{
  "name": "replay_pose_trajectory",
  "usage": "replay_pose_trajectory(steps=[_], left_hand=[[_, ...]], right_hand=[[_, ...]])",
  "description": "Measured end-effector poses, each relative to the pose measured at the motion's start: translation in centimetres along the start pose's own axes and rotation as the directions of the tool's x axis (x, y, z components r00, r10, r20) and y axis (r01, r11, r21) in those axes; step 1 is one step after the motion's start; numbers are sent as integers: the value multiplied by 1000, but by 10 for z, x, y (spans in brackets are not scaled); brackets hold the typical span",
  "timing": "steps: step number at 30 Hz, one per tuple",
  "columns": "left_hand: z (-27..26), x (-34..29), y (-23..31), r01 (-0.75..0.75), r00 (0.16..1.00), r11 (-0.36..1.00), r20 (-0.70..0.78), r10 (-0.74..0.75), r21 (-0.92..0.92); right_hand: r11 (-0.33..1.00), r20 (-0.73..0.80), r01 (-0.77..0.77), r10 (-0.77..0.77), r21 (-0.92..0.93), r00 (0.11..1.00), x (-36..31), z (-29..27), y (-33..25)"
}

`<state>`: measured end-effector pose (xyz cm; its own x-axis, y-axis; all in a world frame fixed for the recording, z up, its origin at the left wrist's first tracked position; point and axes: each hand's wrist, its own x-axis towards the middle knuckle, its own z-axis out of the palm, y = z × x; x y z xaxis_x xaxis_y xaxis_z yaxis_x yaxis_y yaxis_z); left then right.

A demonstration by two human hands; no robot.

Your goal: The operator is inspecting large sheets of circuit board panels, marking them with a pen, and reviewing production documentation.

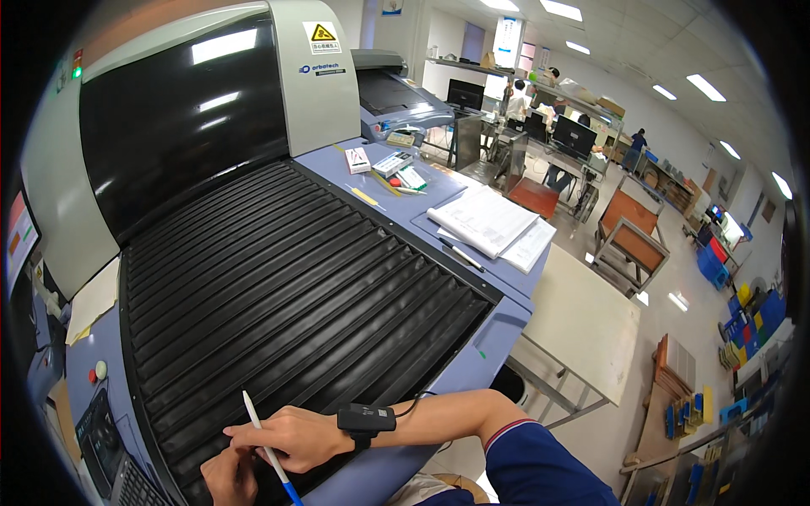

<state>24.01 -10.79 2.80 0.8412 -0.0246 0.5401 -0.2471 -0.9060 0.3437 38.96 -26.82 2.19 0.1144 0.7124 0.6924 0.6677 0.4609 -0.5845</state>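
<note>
A slim white pen (255, 415) with a blue lower end is in my right hand (295, 440), whose fingers are closed around it. The pen slants across the hand, its white end up over the machine bed. Just below, my left hand (228, 477) has its fingers curled in a pinch, meeting the fingertips of the right. Whatever lies between those fingertips is hidden. Both hands are above the near edge of the black ribbed bellows cover (287, 295). A black device is strapped to my right wrist (366, 421), with a cable running from it.
A large grey machine housing with a dark glossy hood (181, 126) rises behind the bed. Papers (485, 221), a marker (461, 254) and small boxes (392, 164) lie on the blue right-hand ledge. Round buttons (101, 369) and a keyboard (135, 485) are at left. People work far back.
</note>
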Motion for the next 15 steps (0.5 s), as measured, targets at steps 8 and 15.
replay_pose_trajectory(steps=[8, 15], left_hand=[[9, 2, 0, -47, 996, 999, -78, 45, -26], [12, 0, -3, -21, 994, 998, -113, 13, -63]], right_hand=[[1000, 2, 21, -20, -21, 1000, -3, 5, 8], [1000, 32, 10, -9, -23, 999, -2, 4, 8]])
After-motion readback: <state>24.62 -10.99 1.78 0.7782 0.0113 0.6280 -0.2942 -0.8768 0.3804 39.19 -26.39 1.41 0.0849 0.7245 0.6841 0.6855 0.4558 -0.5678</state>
